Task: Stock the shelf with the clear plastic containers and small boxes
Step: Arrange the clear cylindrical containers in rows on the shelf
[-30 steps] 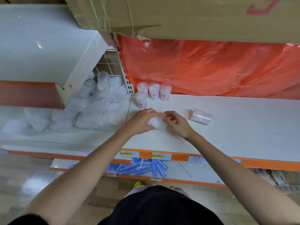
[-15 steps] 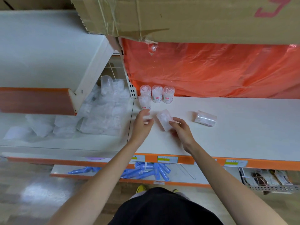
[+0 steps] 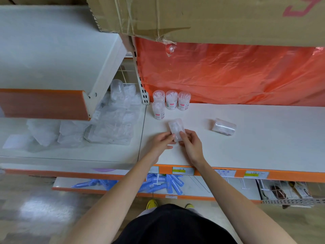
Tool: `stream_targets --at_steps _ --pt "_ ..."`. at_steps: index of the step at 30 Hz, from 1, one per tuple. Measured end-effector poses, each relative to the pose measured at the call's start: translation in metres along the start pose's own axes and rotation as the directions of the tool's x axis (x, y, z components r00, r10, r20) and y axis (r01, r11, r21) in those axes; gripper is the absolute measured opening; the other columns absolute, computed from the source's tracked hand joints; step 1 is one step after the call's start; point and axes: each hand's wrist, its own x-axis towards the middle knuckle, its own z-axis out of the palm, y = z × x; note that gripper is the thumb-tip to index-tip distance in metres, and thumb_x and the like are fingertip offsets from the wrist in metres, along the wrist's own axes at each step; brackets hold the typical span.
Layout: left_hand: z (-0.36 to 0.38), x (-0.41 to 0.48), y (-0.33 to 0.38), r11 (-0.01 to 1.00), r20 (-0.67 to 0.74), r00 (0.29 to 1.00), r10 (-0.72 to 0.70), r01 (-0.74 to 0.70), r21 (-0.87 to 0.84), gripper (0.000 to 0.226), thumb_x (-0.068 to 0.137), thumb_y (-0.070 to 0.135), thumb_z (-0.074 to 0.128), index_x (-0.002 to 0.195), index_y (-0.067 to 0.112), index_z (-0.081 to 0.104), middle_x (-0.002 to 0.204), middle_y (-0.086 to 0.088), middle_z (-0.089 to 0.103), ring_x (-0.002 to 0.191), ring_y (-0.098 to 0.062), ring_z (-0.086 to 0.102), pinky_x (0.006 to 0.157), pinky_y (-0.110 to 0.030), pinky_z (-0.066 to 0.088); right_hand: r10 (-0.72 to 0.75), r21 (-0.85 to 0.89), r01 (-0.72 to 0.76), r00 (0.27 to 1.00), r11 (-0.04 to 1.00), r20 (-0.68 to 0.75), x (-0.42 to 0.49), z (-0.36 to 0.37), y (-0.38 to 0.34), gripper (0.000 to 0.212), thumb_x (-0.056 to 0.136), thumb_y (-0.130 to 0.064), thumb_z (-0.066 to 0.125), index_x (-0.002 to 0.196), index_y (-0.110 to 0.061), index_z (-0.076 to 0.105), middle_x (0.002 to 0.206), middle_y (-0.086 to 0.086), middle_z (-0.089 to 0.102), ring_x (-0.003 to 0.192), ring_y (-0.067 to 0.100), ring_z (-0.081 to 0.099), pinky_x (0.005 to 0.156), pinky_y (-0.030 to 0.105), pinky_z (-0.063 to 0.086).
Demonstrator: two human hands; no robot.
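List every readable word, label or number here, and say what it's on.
Cardboard box: red painted mark, cut off by the frame, unreadable.
Upright containers: red labels, too small to read.
Shelf-edge price tags: print blurred, unreadable.
No text can be quoted.

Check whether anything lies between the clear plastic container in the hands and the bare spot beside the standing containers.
Nothing visible does. The clear plastic container, gripped by the left hand and right hand, has bare white shelf ahead, up to the four upright clear containers.
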Motion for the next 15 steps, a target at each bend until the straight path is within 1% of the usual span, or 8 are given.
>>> stream_targets --at_steps 2,4,6,8,11,13,15 --pt "-0.0054 -0.0013 -0.005 0.999 0.016 1.0 0.021 -0.02 -0.028 0.012 0.098 0.016 0.057 0.108 0.015 0.064 0.095 0.001 0.069 0.088 -0.013 0.067 0.074 -0.02 0.052 -0.013 0.02 0.013 1.0 1.0 -0.001 -0.0026 0.0011 -0.0007 0.02 0.101 -0.029 0.053 0.11 -0.016 0.065 0.103 -0.005 0.069 0.097 0.013 0.065 0.089 0.036 0.054" --pt "-0.007 -0.0023 -0.0083 0.998 -0.001 1.0 0.031 -0.031 -0.056 0.018 0.096 0.015 0.059 0.113 0.009 0.063 0.098 -0.002 0.069 0.09 -0.013 0.067 0.073 -0.019 0.052 -0.01 0.065 0.009 1.0 0.998 0.003 -0.0041 0.0008 -0.0025 0.022 0.104 -0.019 0.045 0.11 -0.012 0.065 0.103 -0.002 0.067 0.097 0.014 0.062 0.087 0.032 0.053" --pt "-0.0073 -0.0025 -0.0096 0.995 -0.025 0.999 0.033 -0.036 -0.09 0.023 0.094 0.015 0.062 0.116 0.007 0.063 0.102 -0.006 0.07 0.092 -0.015 0.067 0.074 -0.02 0.053 -0.018 0.06 0.017 1.0 0.998 0.009 -0.004 -0.0008 -0.0015 0.023 0.103 -0.014 0.043 0.111 -0.011 0.065 0.105 -0.002 0.067 0.098 0.013 0.062 0.088 0.031 0.052" --pt "-0.0079 -0.0029 -0.0097 0.992 -0.029 0.999 0.034 -0.037 -0.123 0.024 0.093 0.015 0.063 0.117 0.008 0.064 0.104 -0.006 0.071 0.093 -0.015 0.068 0.076 -0.022 0.053 -0.032 0.033 0.032 0.999 0.999 0.018 -0.004 -0.002 0.0008 0.022 0.103 -0.014 0.046 0.115 -0.011 0.064 0.107 -0.004 0.067 0.099 0.013 0.063 0.09 0.033 0.053" --pt "-0.0092 -0.0025 -0.0114 0.986 -0.051 0.998 0.031 -0.039 -0.164 0.016 0.094 0.014 0.063 0.109 0.015 0.066 0.102 -0.007 0.071 0.093 -0.017 0.067 0.084 -0.028 0.054 -0.066 -0.003 0.066 0.998 0.998 0.001 -0.0038 -0.0023 0.0038 0.016 0.098 -0.019 0.057 0.113 -0.018 0.064 0.102 -0.009 0.07 0.098 0.014 0.065 0.09 0.034 0.054" --pt "-0.0087 -0.0025 -0.0118 0.983 -0.07 0.997 0.015 -0.028 -0.183 0.012 0.093 0.017 0.063 0.105 0.019 0.067 0.101 -0.007 0.071 0.094 -0.019 0.065 0.089 -0.033 0.053 -0.088 0.01 0.089 0.996 0.996 -0.009 -0.0052 -0.0023 0.0025 0.019 0.094 -0.017 0.066 0.113 -0.015 0.064 0.099 -0.005 0.072 0.093 0.009 0.067 0.087 0.026 0.053" --pt "-0.0084 -0.0032 -0.0121 0.985 -0.065 0.998 0.026 -0.037 -0.167 0.011 0.093 0.021 0.064 0.102 0.022 0.068 0.099 -0.002 0.072 0.094 -0.017 0.066 0.09 -0.032 0.054 -0.104 0.035 0.104 0.995 0.994 -0.005 -0.0072 -0.0022 -0.0004 0.024 0.089 -0.014 0.071 0.112 -0.01 0.064 0.097 0.001 0.072 0.085 0.005 0.067 0.081 0.016 0.051"
